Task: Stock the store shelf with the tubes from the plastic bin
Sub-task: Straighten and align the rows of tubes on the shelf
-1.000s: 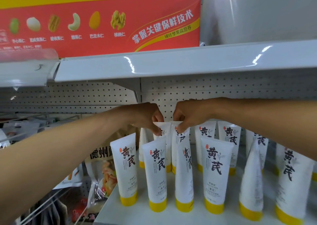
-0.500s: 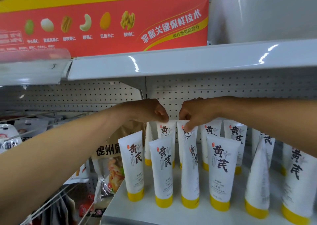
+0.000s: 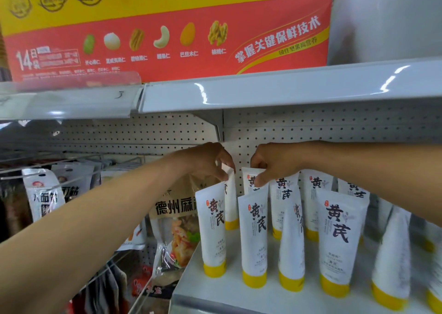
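Both bare arms of a person stocking a store shelf [image 3: 229,297] reach in under the upper shelf [image 3: 287,91], each hand at the crimped top of a white, yellow-capped tube in the back row near the shelf's rear left corner. The left hand [image 3: 208,163] pinches the top of the left back tube [image 3: 231,201], which stands turned edge-on. The right hand [image 3: 272,163] pinches the right back tube [image 3: 248,178], thumb on its printed face. Both tubes stand upright on their caps, long axis vertical, directly below the fingers and just beside each other, behind the front row of tubes [image 3: 253,237] along the shelf's front edge. Each hand is nearest its own tube, and releasing both looks the likely next step. The plastic bin is out of view.
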Demonstrator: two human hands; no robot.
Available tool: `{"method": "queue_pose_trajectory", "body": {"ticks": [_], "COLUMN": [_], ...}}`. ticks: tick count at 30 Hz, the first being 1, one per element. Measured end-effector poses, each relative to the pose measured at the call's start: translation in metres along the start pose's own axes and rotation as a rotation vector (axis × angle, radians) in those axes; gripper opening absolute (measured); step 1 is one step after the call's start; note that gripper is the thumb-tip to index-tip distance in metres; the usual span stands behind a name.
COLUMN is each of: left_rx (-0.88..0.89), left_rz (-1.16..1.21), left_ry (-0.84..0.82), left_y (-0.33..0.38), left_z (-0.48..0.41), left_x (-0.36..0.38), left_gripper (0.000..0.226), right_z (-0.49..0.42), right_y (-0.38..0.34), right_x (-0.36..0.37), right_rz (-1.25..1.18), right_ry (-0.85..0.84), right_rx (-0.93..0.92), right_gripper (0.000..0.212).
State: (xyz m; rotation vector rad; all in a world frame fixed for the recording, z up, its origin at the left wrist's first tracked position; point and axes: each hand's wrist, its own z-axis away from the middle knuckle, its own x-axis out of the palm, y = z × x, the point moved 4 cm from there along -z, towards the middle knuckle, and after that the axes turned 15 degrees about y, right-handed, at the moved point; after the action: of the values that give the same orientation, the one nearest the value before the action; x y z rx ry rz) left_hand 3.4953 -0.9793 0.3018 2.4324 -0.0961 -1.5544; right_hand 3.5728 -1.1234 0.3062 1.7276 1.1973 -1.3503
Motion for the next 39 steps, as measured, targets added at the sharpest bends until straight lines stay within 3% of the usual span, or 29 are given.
{"method": "queue_pose_trajectory", "body": {"ticks": [14,19,35,39], "left_rx": [0.027,0.023,0.032,0.062], "left_rz": [0.071,0.078,0.066,0.03], "left_ry": [0.04,0.021,-0.004,-0.031], "left_y": [-0.013,-0.017,-0.013,-0.015], "left_z": [0.005,0.004,0.005,0.005], "left_x": [-0.001,0.0,-0.001,0.001], "left_gripper": [0.022,0.021,0.021,0.022], "right_z": [-0.008,-0.011,-0.012,-0.01], "right_y": [-0.005,-0.007,-0.006,-0.007], "right_x": [0.009,0.012,0.012,0.01], "right_rz": [-0.045,-0.07,-0.159,-0.16], "right_ry": [0.058,0.062,0.057,0.025], "right_rx": [0.008,-0.012,-0.048,-0.048], "right_gripper": [0.022,0.006,0.001,0.009]}}
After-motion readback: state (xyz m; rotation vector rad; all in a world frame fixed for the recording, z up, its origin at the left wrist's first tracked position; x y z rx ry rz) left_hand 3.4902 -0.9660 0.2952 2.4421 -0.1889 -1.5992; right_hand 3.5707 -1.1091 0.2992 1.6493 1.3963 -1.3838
